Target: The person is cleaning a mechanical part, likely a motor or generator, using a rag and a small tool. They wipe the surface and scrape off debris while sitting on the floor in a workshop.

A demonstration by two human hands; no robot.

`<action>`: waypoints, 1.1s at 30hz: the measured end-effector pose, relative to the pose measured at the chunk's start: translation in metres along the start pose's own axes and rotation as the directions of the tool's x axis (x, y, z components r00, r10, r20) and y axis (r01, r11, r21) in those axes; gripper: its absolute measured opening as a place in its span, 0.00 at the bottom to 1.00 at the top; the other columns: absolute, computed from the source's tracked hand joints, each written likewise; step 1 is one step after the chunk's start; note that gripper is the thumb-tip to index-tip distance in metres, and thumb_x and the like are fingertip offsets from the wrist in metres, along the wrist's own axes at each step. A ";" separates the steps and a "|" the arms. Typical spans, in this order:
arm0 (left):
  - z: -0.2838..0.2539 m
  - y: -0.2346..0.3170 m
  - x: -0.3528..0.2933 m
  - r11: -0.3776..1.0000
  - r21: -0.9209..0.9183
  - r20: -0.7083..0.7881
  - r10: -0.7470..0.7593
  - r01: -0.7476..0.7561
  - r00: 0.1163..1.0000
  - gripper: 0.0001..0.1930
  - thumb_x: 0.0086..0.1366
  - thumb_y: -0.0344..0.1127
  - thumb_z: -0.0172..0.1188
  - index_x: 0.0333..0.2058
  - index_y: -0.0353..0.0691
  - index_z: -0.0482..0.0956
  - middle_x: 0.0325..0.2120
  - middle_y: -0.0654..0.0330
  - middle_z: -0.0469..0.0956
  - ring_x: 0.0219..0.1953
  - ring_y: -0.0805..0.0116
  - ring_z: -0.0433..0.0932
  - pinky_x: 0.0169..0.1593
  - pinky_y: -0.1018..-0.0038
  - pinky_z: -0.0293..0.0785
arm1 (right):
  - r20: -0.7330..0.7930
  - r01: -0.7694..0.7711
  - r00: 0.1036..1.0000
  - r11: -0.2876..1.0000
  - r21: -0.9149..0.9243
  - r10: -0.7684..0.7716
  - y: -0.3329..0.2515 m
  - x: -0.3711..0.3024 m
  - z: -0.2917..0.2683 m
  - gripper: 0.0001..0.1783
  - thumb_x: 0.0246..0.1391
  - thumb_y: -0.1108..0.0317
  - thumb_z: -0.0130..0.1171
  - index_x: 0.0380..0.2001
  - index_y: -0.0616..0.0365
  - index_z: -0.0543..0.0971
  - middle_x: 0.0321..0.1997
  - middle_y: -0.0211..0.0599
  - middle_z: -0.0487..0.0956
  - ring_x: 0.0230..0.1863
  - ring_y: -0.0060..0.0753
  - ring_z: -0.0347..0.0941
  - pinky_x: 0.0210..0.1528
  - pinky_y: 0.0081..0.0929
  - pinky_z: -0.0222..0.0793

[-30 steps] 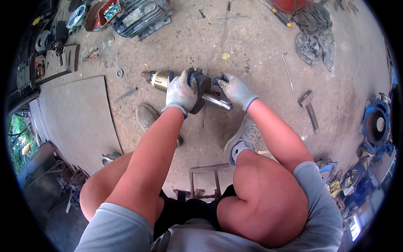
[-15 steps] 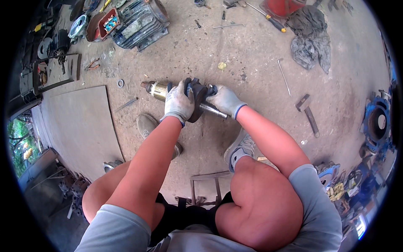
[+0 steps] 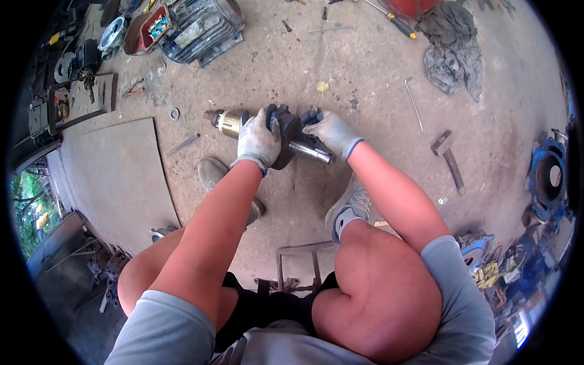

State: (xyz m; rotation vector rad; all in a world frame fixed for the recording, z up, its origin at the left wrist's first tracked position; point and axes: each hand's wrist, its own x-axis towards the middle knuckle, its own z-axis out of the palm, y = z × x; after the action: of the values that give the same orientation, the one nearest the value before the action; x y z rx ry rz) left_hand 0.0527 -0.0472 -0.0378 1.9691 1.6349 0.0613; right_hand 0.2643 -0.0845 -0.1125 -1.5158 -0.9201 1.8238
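The motor rotor (image 3: 267, 135) lies across the concrete floor (image 3: 365, 85) just above the centre of the frame, a long part with a brass-coloured cylinder at its left end, a dark, lobed disc about its middle and a bright steel shaft at its right end.

Nearest, at the bottom of the frame, are the person's bare knees and grey sleeves, with a rusty metal stool frame (image 3: 298, 267) between the legs. Above these, two worn shoes rest flat on the floor, a brown one (image 3: 225, 182) left of centre and a grey one (image 3: 348, 210) right of centre.

The left hand (image 3: 258, 139), in a pale knitted glove, is clenched over the rotor where the brass cylinder meets the dark disc. The right hand (image 3: 328, 131), gloved alike with dark fingertips, has its grip closed on the disc's upper right edge, above the shaft.

A flat grey sheet (image 3: 115, 176) lies on the floor at the left. A hammer (image 3: 449, 158) lies at the right, well apart from the hands, and a thin bent rod (image 3: 413, 103) lies above it. Farther off, a ribbed grey motor housing (image 3: 204, 27) sits at the upper left, a crumpled grey rag (image 3: 453, 55) at the upper right and a yellow-handled screwdriver (image 3: 395, 23) beside it. A blue round casting (image 3: 550, 179) sits at the right rim.
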 end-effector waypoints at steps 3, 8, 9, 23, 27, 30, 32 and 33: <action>0.000 -0.002 -0.001 1.000 -0.011 -0.003 -0.009 0.009 1.000 0.20 0.77 0.38 0.51 0.63 0.43 0.76 0.45 0.39 0.85 0.54 0.37 0.81 0.73 0.50 0.66 | -0.036 -0.074 0.997 0.991 -0.115 0.070 -0.014 -0.003 -0.006 0.17 0.65 0.60 0.66 0.42 0.65 0.87 0.39 0.52 0.89 0.39 0.45 0.85 0.46 0.37 0.78; -0.002 -0.002 0.000 0.999 0.005 0.031 -0.039 0.039 0.999 0.20 0.77 0.38 0.52 0.63 0.43 0.76 0.46 0.39 0.85 0.55 0.37 0.81 0.74 0.50 0.64 | 0.057 -0.091 0.991 0.930 -0.355 0.119 -0.018 -0.005 0.002 0.15 0.65 0.61 0.67 0.40 0.64 0.87 0.37 0.45 0.88 0.37 0.35 0.84 0.44 0.35 0.78; -0.001 -0.001 0.000 0.999 0.012 0.024 -0.030 0.030 0.999 0.20 0.77 0.38 0.51 0.63 0.43 0.76 0.46 0.39 0.85 0.55 0.37 0.81 0.74 0.49 0.64 | 0.070 -0.088 0.991 0.946 -0.312 0.116 -0.015 -0.002 0.000 0.15 0.65 0.60 0.67 0.40 0.64 0.87 0.37 0.45 0.88 0.37 0.36 0.85 0.44 0.35 0.78; 0.009 -0.010 0.004 0.996 0.082 0.032 -0.027 0.024 0.999 0.20 0.77 0.38 0.51 0.64 0.43 0.75 0.49 0.40 0.84 0.56 0.40 0.81 0.74 0.48 0.63 | 0.098 -0.064 0.992 0.989 -0.132 0.077 -0.001 0.003 0.004 0.11 0.65 0.64 0.67 0.39 0.61 0.87 0.34 0.33 0.87 0.37 0.28 0.82 0.44 0.32 0.77; -0.001 -0.002 0.000 0.999 0.039 0.029 -0.026 0.025 0.999 0.20 0.77 0.38 0.51 0.64 0.43 0.75 0.48 0.40 0.85 0.56 0.39 0.81 0.74 0.49 0.64 | 0.112 -0.013 0.994 0.999 -0.044 0.018 -0.007 0.002 0.002 0.13 0.66 0.62 0.66 0.42 0.63 0.88 0.35 0.33 0.88 0.37 0.28 0.81 0.44 0.31 0.77; 0.000 0.001 0.000 1.000 0.017 0.007 -0.005 0.004 1.000 0.20 0.77 0.38 0.51 0.64 0.43 0.75 0.47 0.40 0.85 0.55 0.38 0.81 0.73 0.49 0.64 | 0.054 -0.084 0.995 0.996 0.031 0.082 -0.005 0.000 -0.003 0.15 0.66 0.61 0.65 0.44 0.63 0.88 0.35 0.33 0.88 0.38 0.28 0.82 0.45 0.31 0.76; 0.002 -0.005 0.001 1.000 0.024 0.000 0.005 -0.005 1.000 0.20 0.77 0.37 0.51 0.63 0.43 0.75 0.47 0.40 0.85 0.55 0.38 0.82 0.73 0.49 0.64 | 0.038 -0.137 0.989 0.985 -0.108 0.142 -0.009 -0.001 0.000 0.15 0.66 0.61 0.65 0.44 0.63 0.87 0.36 0.33 0.88 0.39 0.28 0.82 0.46 0.30 0.77; 0.004 -0.010 0.000 0.999 0.037 -0.003 -0.006 0.006 1.000 0.20 0.77 0.37 0.51 0.63 0.43 0.75 0.47 0.40 0.85 0.55 0.38 0.82 0.73 0.49 0.64 | 0.049 -0.141 0.986 0.954 -0.265 0.159 -0.013 0.000 0.005 0.15 0.66 0.61 0.65 0.45 0.63 0.87 0.37 0.33 0.88 0.39 0.28 0.83 0.46 0.30 0.77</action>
State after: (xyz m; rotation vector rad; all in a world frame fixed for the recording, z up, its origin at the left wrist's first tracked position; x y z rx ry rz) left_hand 0.0449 -0.0477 -0.0457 1.9927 1.6545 0.0313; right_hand 0.2599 -0.0774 -0.1016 -1.7318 -1.1434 1.9336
